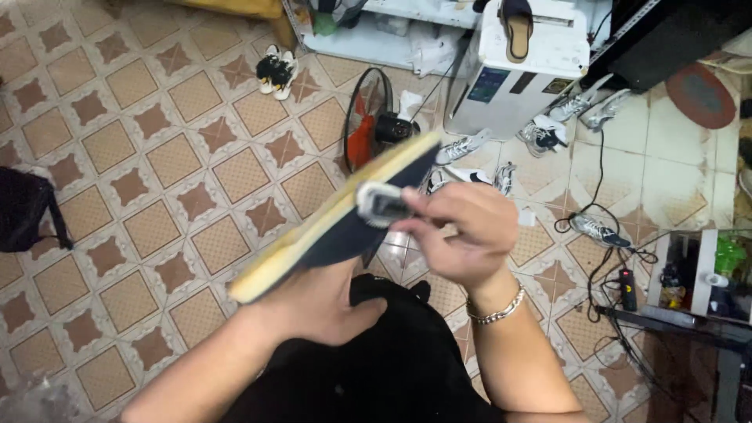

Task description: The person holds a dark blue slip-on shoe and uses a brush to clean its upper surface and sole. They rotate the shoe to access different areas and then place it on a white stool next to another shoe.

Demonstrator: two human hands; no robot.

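The fingers (427, 210) of the right hand (462, 235) are pinched shut on a small grey-white pad or brush (380, 202), pressing it against the dark side of a shoe (337, 223) held at the centre of the frame. The left hand (317, 305) sits under the shoe, lower centre, its fingers closed up around the heel end, though the shoe hides most of the grip. The shoe runs tilted from lower left to upper right, its thick yellowish sole turned toward the upper left.

Judging from its look, the shoe is light and fairly stiff along the sole, softer in the dark upper, so a hold from below at the heel end looks steady. The pad seems soft and light, and a fingertip pinch suits it.

Counted: 1 shoe in hand, 1 pad, 2 hands, 1 silver bracelet (495, 312) on the right wrist. On the tiled floor (157, 157), 1 pair of black-and-white sneakers (276, 72) lies at upper centre, and roughly 7 loose grey-white sneakers (462, 146) are scattered right of centre; the exact number is hard to tell. 1 fan (368, 117) stands behind the shoe, 1 white machine (525, 70) at the upper right with 1 sandal (517, 31) on top, and 1 black bag (23, 207) at the left edge.
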